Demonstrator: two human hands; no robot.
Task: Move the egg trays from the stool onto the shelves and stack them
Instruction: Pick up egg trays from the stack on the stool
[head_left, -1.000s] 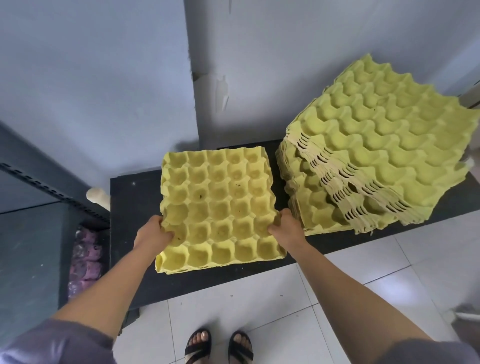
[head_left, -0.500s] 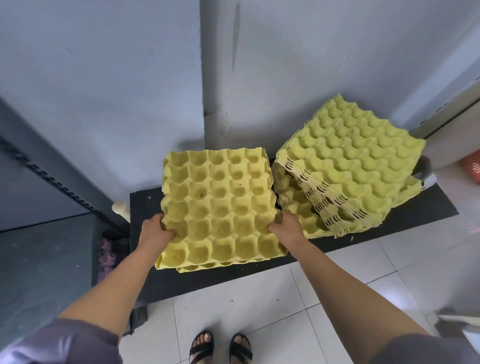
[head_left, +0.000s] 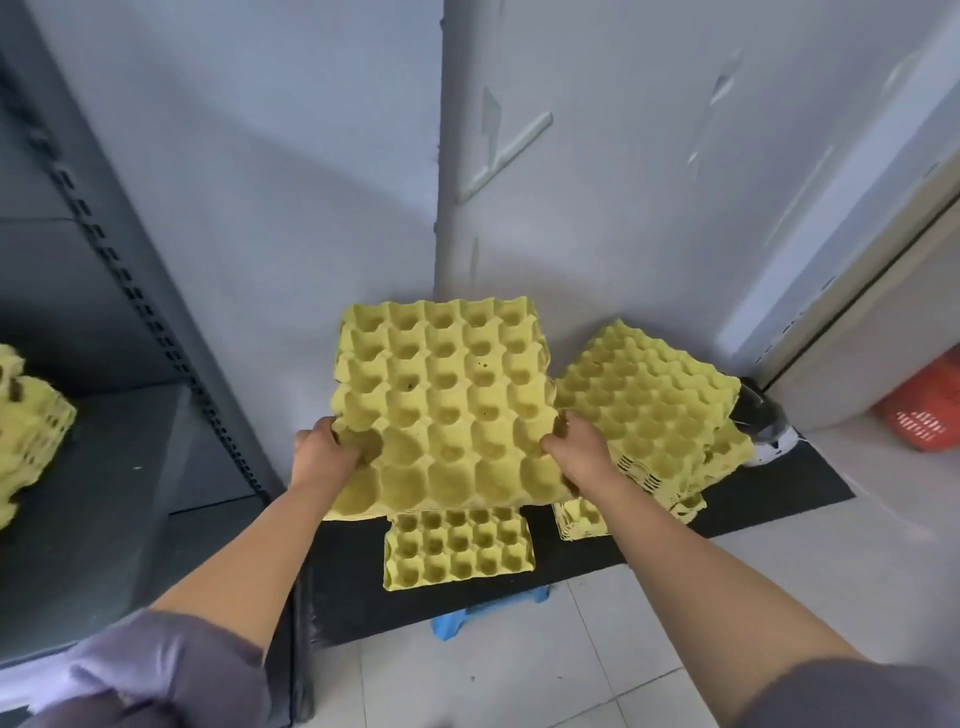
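A yellow moulded-pulp egg tray (head_left: 447, 395) is held in the air above the long black-topped stool (head_left: 753, 499), cups facing up and all of them empty. It is nearly square, so it shows no clear long axis. Its sides run roughly square to the wall behind. A thin extra edge shows under its near left corner, and I cannot tell whether that is a second tray nested below.

The left grip (head_left: 324, 454) clasps the left rim with the thumb pressed into a cup. The right grip (head_left: 576, 454) curls over the right rim. The fingers underneath are hidden on both sides.

One matching yellow tray (head_left: 460, 551) lies flat on the stool directly below, its far part covered by the lifted one. To the right stands a stack of yellow trays (head_left: 649, 405), its upper trays turned corner-wise to the lower ones.

At the left, the dark grey metal shelf (head_left: 104, 493) carries more yellow trays (head_left: 26, 431), cut off by the frame edge.
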